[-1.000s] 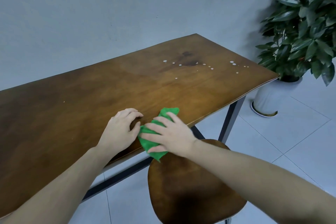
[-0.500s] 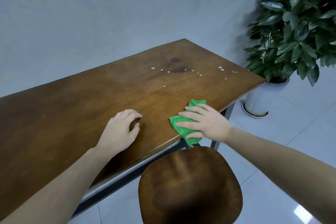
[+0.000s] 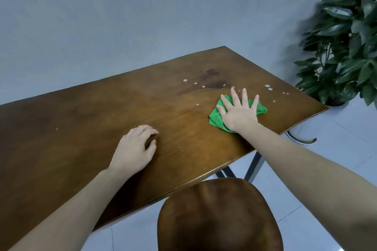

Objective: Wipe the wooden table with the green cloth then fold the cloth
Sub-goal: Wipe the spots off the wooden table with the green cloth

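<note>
At centre left of the frame, the left hand is resting on the wooden counter, fingers loosely curled and grasping nothing, apparently bracing the reach. At centre right, the right hand, fingers splayed flat, is pressing the bunched green cloth onto the counter, just short of the white droplets and dark stain awaiting wiping.

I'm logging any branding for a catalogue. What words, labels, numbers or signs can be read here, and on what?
None: no readable text shows on the green cloth, the wooden table, the stool, the plant pot or the wall.
</note>
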`<state>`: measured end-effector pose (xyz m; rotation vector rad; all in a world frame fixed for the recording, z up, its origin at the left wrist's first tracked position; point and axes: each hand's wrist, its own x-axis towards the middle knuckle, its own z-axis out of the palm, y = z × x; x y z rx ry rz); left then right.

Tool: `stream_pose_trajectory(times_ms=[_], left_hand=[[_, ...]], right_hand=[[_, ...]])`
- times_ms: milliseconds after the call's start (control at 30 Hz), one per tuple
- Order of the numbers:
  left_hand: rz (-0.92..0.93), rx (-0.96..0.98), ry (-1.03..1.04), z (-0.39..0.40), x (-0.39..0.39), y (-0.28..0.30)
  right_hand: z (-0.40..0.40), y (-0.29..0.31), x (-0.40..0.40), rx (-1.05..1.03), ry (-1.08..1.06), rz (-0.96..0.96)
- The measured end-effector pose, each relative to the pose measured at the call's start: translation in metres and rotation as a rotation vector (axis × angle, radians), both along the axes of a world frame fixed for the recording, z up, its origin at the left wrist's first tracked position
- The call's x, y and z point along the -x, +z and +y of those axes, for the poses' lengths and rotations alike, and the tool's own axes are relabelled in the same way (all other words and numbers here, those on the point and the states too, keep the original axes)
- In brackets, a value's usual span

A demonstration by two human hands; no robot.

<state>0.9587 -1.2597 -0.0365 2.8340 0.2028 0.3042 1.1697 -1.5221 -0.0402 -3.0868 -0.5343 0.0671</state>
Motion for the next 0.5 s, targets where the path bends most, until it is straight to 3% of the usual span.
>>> stream_pose_trajectory(times_ms=[133, 333, 400, 500], left_hand=[[0.009, -0.009, 0.104, 0.021, 0.008, -0.002], [0.008, -0.016, 0.176, 0.039, 0.008, -0.003], [0.017, -0.014, 0.173, 0.041, 0.003, -0.002], [0.035, -0.012, 0.160, 0.045, -0.007, -0.003]], right_hand=[[0.082, 0.000, 0.024, 0.044, 0.187, 0.022], [0.126, -0.001, 0.073, 0.021, 0.860, -0.051], [0.119, 0.001, 0.067, 0.014, 0.906, -0.070], [0.099, 0.004, 0.045, 0.028, 0.797, -0.106]])
